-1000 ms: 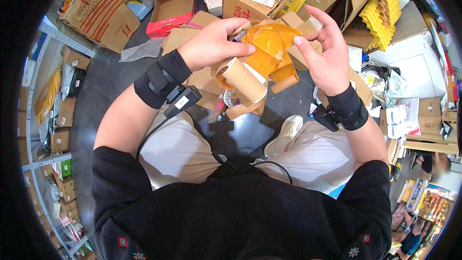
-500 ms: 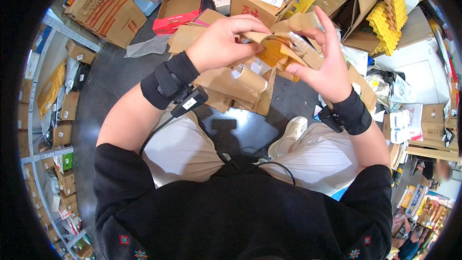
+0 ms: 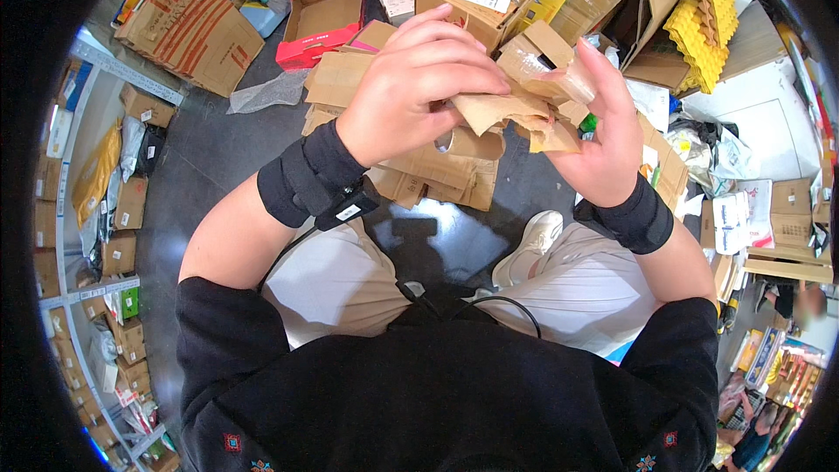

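Your left hand (image 3: 411, 92): fingers bent over one end of a torn brown sheet (image 3: 498, 111), seemingly pinching it; thumb tip hidden. Your right hand (image 3: 612, 135): thumb and fingers well parted around the other end; cannot tell whether they press on it. Sheet hangs between both hands, above the floor, near edge ragged.

Just beyond, by your right fingers, a brown flap (image 3: 526, 63) with a shiny patch, probably clear tape; cannot tell if it joins the sheet.

Risks, as judged: uneven pull between hands could run the ragged edge into a longer rip. A loose right grip could let that end swing down. Tape, if sticky, could catch your fingertips and drag the flap along. Fingers hide much of the sheet, so a misplaced grip would be easy to miss.

Below: flattened cardboard (image 3: 437, 177) on the dark floor (image 3: 205, 166); dropped scraps would blend in there. Farther out: red open box (image 3: 306, 53), labelled carton (image 3: 517, 2), yellow moulded trays (image 3: 695, 39) to the right. Black cable (image 3: 511, 301) loops across your lap, a snag risk if your arms sweep low.
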Demonstrator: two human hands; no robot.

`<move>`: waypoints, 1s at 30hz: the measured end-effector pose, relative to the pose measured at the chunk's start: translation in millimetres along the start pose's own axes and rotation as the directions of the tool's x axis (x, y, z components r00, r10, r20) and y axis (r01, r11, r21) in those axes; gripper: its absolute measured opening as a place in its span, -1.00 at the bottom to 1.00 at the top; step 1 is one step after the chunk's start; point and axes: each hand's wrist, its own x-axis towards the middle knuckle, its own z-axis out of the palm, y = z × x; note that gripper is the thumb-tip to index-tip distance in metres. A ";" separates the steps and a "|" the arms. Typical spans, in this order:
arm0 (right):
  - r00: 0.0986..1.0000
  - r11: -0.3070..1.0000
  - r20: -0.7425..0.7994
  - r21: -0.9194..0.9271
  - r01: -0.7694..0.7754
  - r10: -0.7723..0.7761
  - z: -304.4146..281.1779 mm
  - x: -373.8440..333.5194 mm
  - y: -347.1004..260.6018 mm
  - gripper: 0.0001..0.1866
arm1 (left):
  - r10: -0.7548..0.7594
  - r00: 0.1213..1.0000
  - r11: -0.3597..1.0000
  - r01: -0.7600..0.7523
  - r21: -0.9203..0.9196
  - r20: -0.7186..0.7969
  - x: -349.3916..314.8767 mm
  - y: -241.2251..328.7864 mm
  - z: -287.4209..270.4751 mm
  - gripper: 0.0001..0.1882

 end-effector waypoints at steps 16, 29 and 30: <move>0.984 0.979 -0.022 -0.107 0.176 -0.179 -7.3 6.1 -3.6 -0.15 | 0.073 0.993 0.991 -0.062 0.119 -0.094 2.7 14.4 -4.0 -0.64; 0.989 0.988 0.073 -0.081 0.135 -0.130 -15.1 13.9 -17.4 -0.21 | -0.093 0.995 0.991 0.095 0.099 -0.024 5.6 22.3 -0.2 -0.63; 0.996 0.997 0.055 -0.029 0.071 -0.069 -12.6 13.6 -17.3 -0.19 | -0.090 0.996 0.993 0.089 0.074 0.001 4.8 21.7 0.6 -0.63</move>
